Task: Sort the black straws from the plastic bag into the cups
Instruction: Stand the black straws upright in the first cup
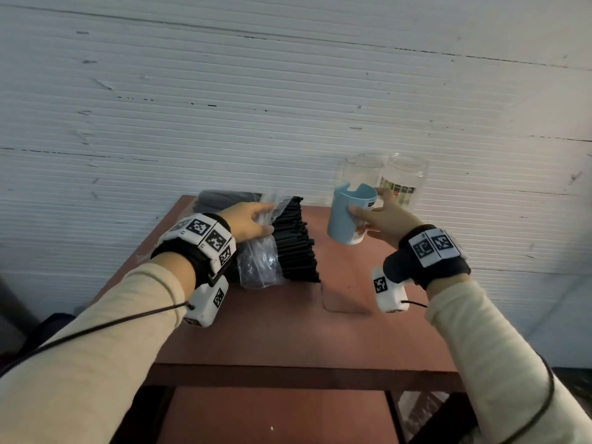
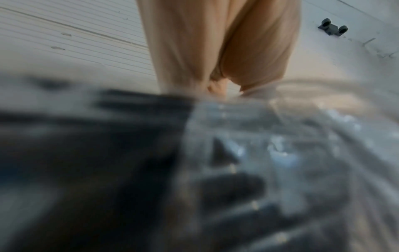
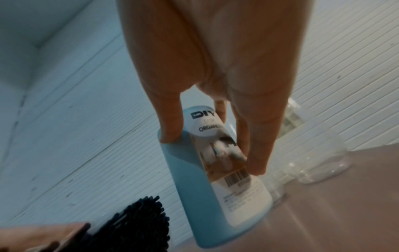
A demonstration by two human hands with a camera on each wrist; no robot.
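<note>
While cup and straws sit apart with bare table between: left hand (image 1: 248,221) curled round the neck of the plastic bag (image 1: 258,262), pinching the clear film just beside the black straws (image 1: 296,241); right hand (image 1: 382,217) wrapped round the blue cup (image 1: 347,216), thumb on the near wall, fingers (image 3: 257,153) on the labelled side, cup lifted off the table (image 1: 288,331) and tilted, mouth up and leaning toward the wall. Straw bundle mostly out of the bag, lying on the table's far left part, long axis running roughly left to right, cut ends facing the cup. Left hand nearer the straws, practically touching them; right hand and cup to the right, near but not touching. Coming move probably hinges on that line: cup mouth has to face the straw ends, or the straws go upright over the mouth. Two clear cups (image 1: 384,177) behind the blue one, against the corrugated wall (image 1: 288,91), no straws in them. Blue cup's inside looks bare too, so sorting judged not yet started. Left wrist view blurred: only film and dark straws up close. Risk: loose bundle fans out if the bag neck slips.
</note>
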